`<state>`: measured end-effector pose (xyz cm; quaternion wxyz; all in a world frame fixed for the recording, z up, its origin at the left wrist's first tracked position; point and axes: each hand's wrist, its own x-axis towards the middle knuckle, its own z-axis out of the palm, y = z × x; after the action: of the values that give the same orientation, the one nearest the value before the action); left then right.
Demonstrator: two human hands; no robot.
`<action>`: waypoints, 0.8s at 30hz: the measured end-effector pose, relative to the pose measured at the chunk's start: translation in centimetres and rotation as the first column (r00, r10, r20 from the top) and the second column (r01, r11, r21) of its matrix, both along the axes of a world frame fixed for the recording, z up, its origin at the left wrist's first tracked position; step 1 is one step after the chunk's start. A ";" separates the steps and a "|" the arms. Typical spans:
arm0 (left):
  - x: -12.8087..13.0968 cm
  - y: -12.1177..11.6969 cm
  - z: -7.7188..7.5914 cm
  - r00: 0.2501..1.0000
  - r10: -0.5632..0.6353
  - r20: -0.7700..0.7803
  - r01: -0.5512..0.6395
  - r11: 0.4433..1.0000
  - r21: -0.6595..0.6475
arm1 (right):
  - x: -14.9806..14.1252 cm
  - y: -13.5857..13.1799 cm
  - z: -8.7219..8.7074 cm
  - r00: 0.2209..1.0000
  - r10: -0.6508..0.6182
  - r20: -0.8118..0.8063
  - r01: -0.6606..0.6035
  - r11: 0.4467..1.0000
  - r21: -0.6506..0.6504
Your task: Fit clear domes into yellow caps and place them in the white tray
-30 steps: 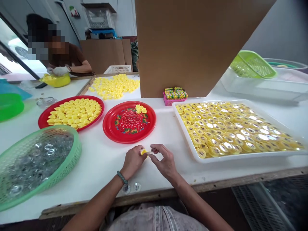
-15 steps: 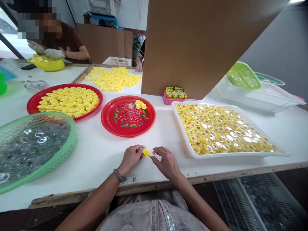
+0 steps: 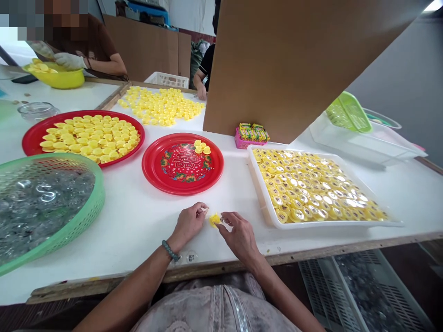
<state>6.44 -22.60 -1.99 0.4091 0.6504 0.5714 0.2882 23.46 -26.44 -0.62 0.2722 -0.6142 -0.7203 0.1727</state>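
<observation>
Over the white tabletop [image 3: 138, 244], both bare hands work low and close together. The grip of the left hand [image 3: 188, 226] is closed on a small pale piece [image 3: 204, 210]. A small round yellow plastic cap [image 3: 214, 219] is between the hands; the fingertips [image 3: 224, 216] of the right hand [image 3: 240, 240] touch it, but one cannot tell if this grip clamps it.

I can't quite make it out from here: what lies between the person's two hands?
In the head view, a small yellow cap lies between the left hand and the right hand, closer to the right one.
</observation>
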 end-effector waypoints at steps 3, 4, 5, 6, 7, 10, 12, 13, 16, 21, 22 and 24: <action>-0.1 0.7 0.8 0.989 -0.138 -0.049 0.143 0.980 0.138 | 0.3 -0.6 0.1 1.000 -0.016 -0.018 0.015 1.000 -0.020; -0.1 0.9 1.0 0.975 -0.213 -0.061 0.221 0.960 0.169 | 0.4 -0.7 0.1 0.999 -0.028 -0.026 0.028 0.999 -0.021; 0.1 1.0 1.2 0.954 -0.290 -0.074 0.299 0.934 0.196 | 0.6 -0.9 0.2 0.999 -0.043 -0.033 0.043 0.999 -0.018; 0.2 1.1 1.3 0.929 -0.359 -0.089 0.369 0.904 0.215 | 0.8 -1.1 0.2 0.998 -0.058 -0.039 0.057 0.998 -0.014; 0.3 1.2 1.4 0.904 -0.413 -0.107 0.427 0.875 0.229 | 1.0 -1.2 0.3 0.997 -0.069 -0.044 0.069 0.998 -0.008; 0.8 1.1 1.2 0.876 -0.457 -0.155 0.482 0.844 0.234 | 1.6 -1.5 0.3 0.995 -0.074 -0.067 0.075 0.997 0.006; 1.1 0.8 0.9 0.892 -0.423 -0.160 0.450 0.867 0.214 | 1.9 -1.6 0.2 0.995 -0.048 -0.093 0.048 0.999 0.006; 1.1 0.6 0.8 0.903 -0.401 -0.155 0.426 0.881 0.204 | 2.0 -1.7 0.2 0.994 -0.028 -0.108 0.028 1.000 0.004; 1.1 -0.1 0.4 0.929 -0.348 -0.123 0.366 0.913 0.180 | 2.2 -1.6 -0.1 0.986 0.027 -0.166 -0.028 1.000 -0.001; 1.0 -0.5 -0.5 0.961 -0.270 -0.058 0.276 0.950 0.145 | 2.6 -1.0 -0.4 0.974 0.080 -0.211 -0.086 0.996 -0.023; 1.0 -0.5 -0.7 0.963 -0.263 -0.051 0.268 0.953 0.140 | 2.7 -0.9 -0.5 0.973 0.088 -0.211 -0.096 0.995 -0.028; 1.0 -0.6 -0.9 0.965 -0.259 -0.038 0.262 0.956 0.133 | 2.9 -0.5 -0.6 0.974 0.098 -0.203 -0.108 0.993 -0.038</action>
<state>7.45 -23.15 -2.92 0.3920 0.7495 0.4637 0.2637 26.33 -26.99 -1.18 0.3190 -0.5621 -0.7155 0.2651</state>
